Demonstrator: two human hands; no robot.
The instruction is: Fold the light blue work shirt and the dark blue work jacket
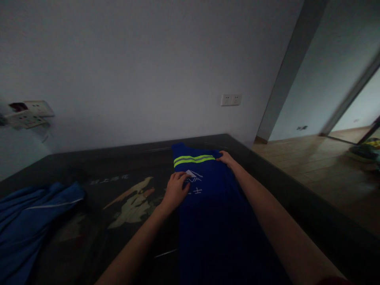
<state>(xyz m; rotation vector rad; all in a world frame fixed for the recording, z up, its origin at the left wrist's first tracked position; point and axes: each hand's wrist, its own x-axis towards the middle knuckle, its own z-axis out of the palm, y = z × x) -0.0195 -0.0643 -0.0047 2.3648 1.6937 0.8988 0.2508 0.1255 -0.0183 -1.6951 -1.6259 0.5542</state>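
A dark blue garment (pixel 204 213) lies lengthwise in front of me on the dark tabletop. Across its far part runs a yellow-green and grey reflective stripe (pixel 194 159), with white lettering and a white logo below it. My left hand (pixel 177 187) rests on the garment's left side beside the logo, its fingers apart and slightly bent, covering part of the lettering. At the far right edge, by the stripe's end, my right hand (pixel 226 157) pinches the cloth between thumb and fingers. The near part of the garment is too dark to make out its folds.
Another blue piece of clothing (pixel 44 213) with a white line lies crumpled at the left. The black table (pixel 113 158) has a bird-and-flower picture and meets a pale wall (pixel 142 71) with sockets (pixel 231 99). Tiled floor (pixel 299 166) extends beyond the right edge.
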